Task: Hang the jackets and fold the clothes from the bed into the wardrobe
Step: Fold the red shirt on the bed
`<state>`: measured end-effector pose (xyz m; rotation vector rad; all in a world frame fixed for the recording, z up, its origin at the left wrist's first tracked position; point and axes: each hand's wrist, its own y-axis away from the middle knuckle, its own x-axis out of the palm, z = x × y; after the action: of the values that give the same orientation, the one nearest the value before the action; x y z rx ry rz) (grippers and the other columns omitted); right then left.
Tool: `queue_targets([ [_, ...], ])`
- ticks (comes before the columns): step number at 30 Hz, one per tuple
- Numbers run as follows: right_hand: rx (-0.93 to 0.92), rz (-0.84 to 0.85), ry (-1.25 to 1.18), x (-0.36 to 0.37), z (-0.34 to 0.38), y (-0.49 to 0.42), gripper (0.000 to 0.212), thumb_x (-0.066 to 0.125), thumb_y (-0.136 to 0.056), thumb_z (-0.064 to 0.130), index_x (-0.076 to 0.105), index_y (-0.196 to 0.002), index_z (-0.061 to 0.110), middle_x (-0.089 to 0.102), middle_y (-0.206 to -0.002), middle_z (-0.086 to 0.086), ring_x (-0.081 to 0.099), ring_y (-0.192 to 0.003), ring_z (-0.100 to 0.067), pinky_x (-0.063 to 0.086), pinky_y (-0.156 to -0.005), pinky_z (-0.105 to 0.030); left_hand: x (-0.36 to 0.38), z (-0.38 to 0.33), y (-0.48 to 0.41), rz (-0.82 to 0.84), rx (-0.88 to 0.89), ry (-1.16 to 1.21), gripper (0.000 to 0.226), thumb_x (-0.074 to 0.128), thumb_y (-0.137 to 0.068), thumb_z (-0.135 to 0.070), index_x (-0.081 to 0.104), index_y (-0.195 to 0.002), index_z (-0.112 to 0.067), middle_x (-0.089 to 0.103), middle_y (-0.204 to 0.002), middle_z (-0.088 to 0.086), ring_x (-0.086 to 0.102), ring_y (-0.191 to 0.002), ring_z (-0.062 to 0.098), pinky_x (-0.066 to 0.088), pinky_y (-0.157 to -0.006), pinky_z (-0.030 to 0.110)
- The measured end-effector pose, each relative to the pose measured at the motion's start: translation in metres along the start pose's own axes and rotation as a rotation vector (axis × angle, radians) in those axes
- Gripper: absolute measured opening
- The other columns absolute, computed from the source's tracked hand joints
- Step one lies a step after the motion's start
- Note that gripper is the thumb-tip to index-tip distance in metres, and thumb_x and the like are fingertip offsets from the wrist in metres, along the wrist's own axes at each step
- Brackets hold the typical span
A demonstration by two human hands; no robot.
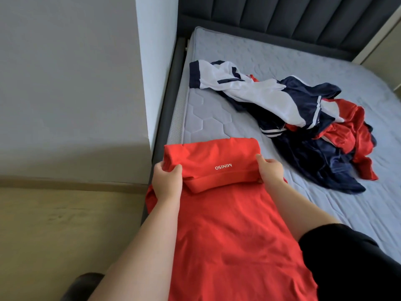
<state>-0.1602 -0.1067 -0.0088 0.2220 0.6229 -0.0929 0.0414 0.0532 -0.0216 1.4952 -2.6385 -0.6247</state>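
Mattress (249, 55): red shirt (227, 224) fold btwn both grips

A red shirt (227, 224) lies spread along the near edge of the mattress (271, 68), its far end folded back over itself so that white lettering shows upside down. The left hand (167, 181) grips the left side of the fold and the right hand (270, 170) grips the right side. Farther up the bed, well apart from the shirt, sits a heap of clothes (303, 118) in white, navy and red, probably jackets. A dark padded headboard (293, 18) stands behind.
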Motion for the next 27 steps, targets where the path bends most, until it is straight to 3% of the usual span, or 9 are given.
queue_targets([
  [5,0.005,0.037,-0.053,-0.001,0.007,-0.014,0.050,0.058,-0.090,0.036,0.037,-0.050,0.015,0.036,-0.052,-0.001,0.036,-0.053,-0.019,0.028,-0.052,-0.032,0.003,-0.008,-0.013,0.064,-0.011,0.065,0.029,0.062,-0.087,-0.035,0.061,-0.067,-0.015,0.063,-0.080,0.010,0.058,-0.082,0.028,0.048,-0.081,0.038],
  [7,0.064,0.071,-0.119,0.001,0.014,-0.019,0.046,0.061,-0.088,0.041,0.040,-0.053,0.018,0.034,-0.058,0.000,0.033,-0.055,-0.017,0.026,-0.052,-0.030,0.006,-0.011,-0.016,0.117,-0.060,0.107,0.030,0.062,-0.087,-0.037,0.060,-0.065,-0.018,0.062,-0.081,0.010,0.062,-0.089,0.032,0.052,-0.088,0.045],
  [9,0.115,0.090,-0.138,0.006,0.019,-0.026,0.043,0.064,-0.085,0.046,0.065,-0.086,0.003,0.051,-0.077,0.000,0.053,-0.072,-0.019,0.041,-0.062,-0.032,0.009,-0.013,-0.018,0.138,-0.093,0.110,0.026,0.062,-0.088,-0.040,0.061,-0.073,-0.019,0.062,-0.083,0.007,0.063,-0.097,0.032,0.051,-0.091,0.048],
  [11,0.167,0.082,-0.119,0.011,0.024,-0.033,0.068,0.065,-0.083,0.051,0.056,-0.119,-0.006,0.059,-0.100,-0.005,0.059,-0.096,-0.024,0.047,-0.081,-0.034,0.009,-0.016,-0.024,0.137,-0.150,0.136,0.026,0.061,-0.088,-0.040,0.066,-0.092,-0.015,0.062,-0.090,0.005,0.061,-0.100,0.030,0.051,-0.092,0.047],
  [13,0.178,0.068,-0.113,0.014,0.029,-0.041,0.072,0.067,-0.082,0.049,0.051,-0.127,-0.004,0.059,-0.110,-0.009,0.057,-0.099,-0.026,0.045,-0.083,-0.032,0.008,-0.016,-0.030,0.137,-0.252,0.202,0.021,0.060,-0.091,-0.033,0.065,-0.102,-0.016,0.059,-0.091,0.006,0.060,-0.096,0.028,0.053,-0.086,0.043],
  [15,0.164,0.030,-0.047,0.013,0.033,-0.049,0.068,0.065,-0.086,0.045,0.051,-0.126,-0.009,0.060,-0.121,-0.017,0.057,-0.110,-0.031,0.046,-0.092,-0.034,0.005,-0.015,-0.033,0.129,-0.370,0.319,0.011,0.060,-0.092,-0.026,0.061,-0.102,-0.019,0.060,-0.093,0.006,0.059,-0.091,0.026,0.054,-0.076,0.039],
  [19,0.145,-0.001,0.063,0.013,0.034,-0.050,0.069,0.063,-0.086,0.048,0.053,-0.120,-0.011,0.061,-0.119,-0.020,0.058,-0.111,-0.034,0.044,-0.089,-0.034,0.005,-0.005,-0.039,0.043,-0.398,0.344,0.020,0.064,-0.088,-0.028,0.061,-0.097,-0.010,0.063,-0.116,0.014,0.061,-0.106,0.032,0.050,-0.094,0.044],
  [23,0.136,-0.003,0.070,0.023,0.036,-0.051,0.066,0.062,-0.087,0.048,0.055,-0.119,-0.010,0.060,-0.103,-0.017,0.059,-0.105,-0.034,0.043,-0.079,-0.033,0.011,-0.008,-0.041,-0.037,-0.218,0.155,0.035,0.062,-0.086,-0.037,0.053,-0.058,-0.018,0.058,-0.073,0.004,0.057,-0.085,0.029,0.047,-0.086,0.038],
  [27,-0.045,-0.037,0.195,0.024,0.031,-0.046,0.048,0.049,-0.097,0.038,0.059,-0.066,0.003,0.053,-0.067,-0.011,0.054,-0.080,-0.030,0.038,-0.070,-0.031,0.005,-0.005,-0.042,-0.005,-0.278,0.269,0.035,0.062,-0.090,-0.025,0.052,-0.058,-0.014,0.052,-0.066,0.003,0.053,-0.079,0.024,0.047,-0.078,0.039],
])
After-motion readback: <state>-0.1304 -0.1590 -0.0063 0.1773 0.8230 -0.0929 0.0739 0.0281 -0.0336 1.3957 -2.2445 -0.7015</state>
